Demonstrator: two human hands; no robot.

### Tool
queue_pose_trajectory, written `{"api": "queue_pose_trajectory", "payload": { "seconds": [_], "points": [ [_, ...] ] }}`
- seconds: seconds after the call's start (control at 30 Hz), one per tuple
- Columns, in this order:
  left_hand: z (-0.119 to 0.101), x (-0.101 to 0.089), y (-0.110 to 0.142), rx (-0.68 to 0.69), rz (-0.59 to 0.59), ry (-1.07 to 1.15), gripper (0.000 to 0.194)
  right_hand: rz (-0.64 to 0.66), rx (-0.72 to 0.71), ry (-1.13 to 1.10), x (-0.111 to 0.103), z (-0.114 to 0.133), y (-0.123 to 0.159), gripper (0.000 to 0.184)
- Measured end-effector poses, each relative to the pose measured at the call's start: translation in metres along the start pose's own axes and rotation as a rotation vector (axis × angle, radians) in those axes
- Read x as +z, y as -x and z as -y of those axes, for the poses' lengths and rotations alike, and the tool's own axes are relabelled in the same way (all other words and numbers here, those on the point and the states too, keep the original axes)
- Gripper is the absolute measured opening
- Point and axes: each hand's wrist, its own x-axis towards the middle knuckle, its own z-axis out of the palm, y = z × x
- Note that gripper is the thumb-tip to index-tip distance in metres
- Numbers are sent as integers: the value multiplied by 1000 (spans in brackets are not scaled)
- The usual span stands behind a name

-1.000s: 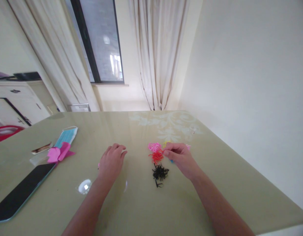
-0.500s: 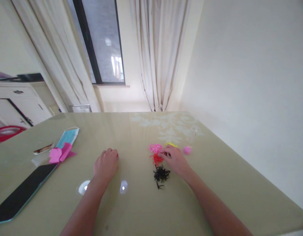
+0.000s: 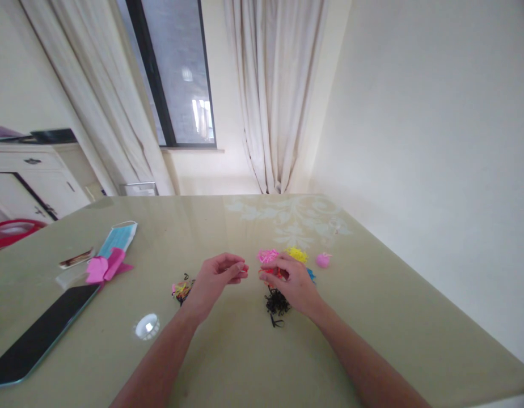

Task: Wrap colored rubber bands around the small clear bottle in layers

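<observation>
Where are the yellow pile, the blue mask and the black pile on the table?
Yellow pile [image 3: 296,254]: head view, on the middle of its loose bits.
Blue mask [image 3: 118,239]: head view, on its pleated front.
Black pile [image 3: 277,302]: head view, on its tangled middle.

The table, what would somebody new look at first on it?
Probably the bright little heaps around the right hand: the pink heap and yellow heap just beyond it, and the black heap on its near side. Next might be the blue face mask, over on the left side of the table.
</observation>
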Motion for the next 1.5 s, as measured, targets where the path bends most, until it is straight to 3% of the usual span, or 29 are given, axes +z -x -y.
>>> {"api": "queue_pose_trajectory", "payload": {
  "seconds": [0.13, 0.3, 0.47, 0.53, 0.63, 0.73, 0.8, 0.87, 0.97, 1.17, 1.27, 1.4, 1.5],
  "points": [
    [3, 14, 4, -43, 71, 6, 47, 9, -27, -55, 5, 8, 4, 23],
    [3, 17, 5, -3, 98, -34, 44, -18, 1, -94, 4, 10, 3, 24],
    [0, 7, 2, 81, 118, -172, 43, 17, 120, -401, -2, 9, 2, 31],
    [-2, -4, 0, 148, 33, -386, 40, 49, 169, -581, -8, 10, 1, 32],
    [-2, -24, 1, 190, -223, -989, 31, 23, 187, -748, -20, 15, 1, 29],
    [0, -42, 6, -46, -351, -1484, 32, -36, 177, -809, -31, 21, 1, 29],
    [3, -50, 9, -217, -327, -1591, 33, -58, 174, -841, -36, 24, 2, 31],
    [6, -56, 9, -282, -292, -1591, 33, -68, 169, -848, -39, 24, 2, 32],
    [8, -61, 6, -259, -276, -1574, 33, -37, 191, -711, -40, 16, 0, 30],
    [11, -66, 0, -204, -266, -1530, 32, 29, 163, 50, -26, -15, -7, 20],
    [14, -69, -3, -172, -279, -1453, 30, 71, 140, 274, -16, -27, -7, 21],
    [13, -71, -10, -50, -303, -1181, 19, 84, 135, 369, -12, -30, -8, 21],
    [8, -63, -13, 32, -229, -814, 15, 69, 119, 295, -12, -24, -7, 22]
  ]
}}
